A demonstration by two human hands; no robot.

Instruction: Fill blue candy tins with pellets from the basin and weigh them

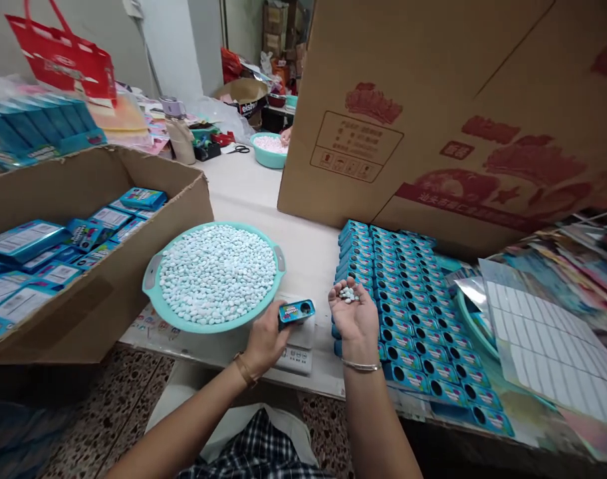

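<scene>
My left hand [266,340] is closed around a small blue candy box [296,311], held on its side over a small white scale [299,346]. My right hand [354,314] is palm up and cupped, holding several pale blue-white tablets [348,293]. A teal basin [153,293] heaped with the same tablets sits just left of my hands. Rows of several open blue boxes [413,313] lie on the table to the right of my right hand.
A big cardboard box [108,293] of packed blue cartons stands at the left. A large brown carton [433,113] rises behind the rows. Sheets of white labels [547,339] lie at the right. Far back, another person's hand [285,136] rests at a teal bowl [263,156].
</scene>
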